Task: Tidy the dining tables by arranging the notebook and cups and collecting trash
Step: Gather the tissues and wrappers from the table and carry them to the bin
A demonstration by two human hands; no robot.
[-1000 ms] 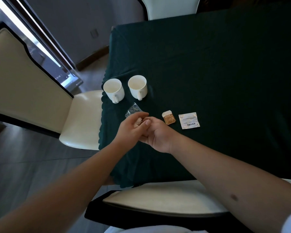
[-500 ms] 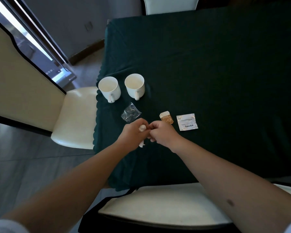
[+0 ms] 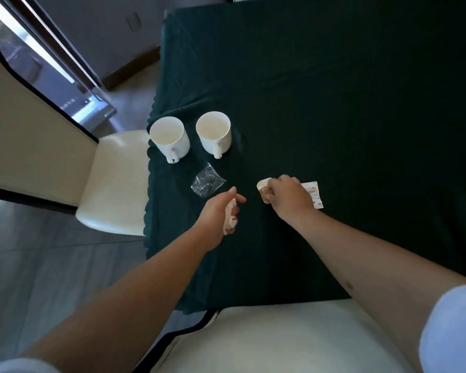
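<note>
Dark green cloth covers the bench [image 3: 334,103] under my fingers, and everything left to tidy lies within easy reach. Beyond my left hand [image 3: 218,214] stand the two white cups [image 3: 170,138], side by side with handles turned toward me; I see no notebook. Just ahead of the left fingers [image 3: 238,198] lies a crumpled clear wrapper [image 3: 207,182]. Under the far side of my right hand [image 3: 288,196] sits a flat white sachet [image 3: 314,193], partly covered. My left fingers are loosely curled around a wad of white tissue [image 3: 230,221], thumb and forefinger free. My right fingers are closing on a small tan snack packet [image 3: 264,190] at its near edge; whether it is gripped yet I cannot tell. I should pinch it by the edge, lift it clear, then pass it left so one hand gathers all the trash.
</note>
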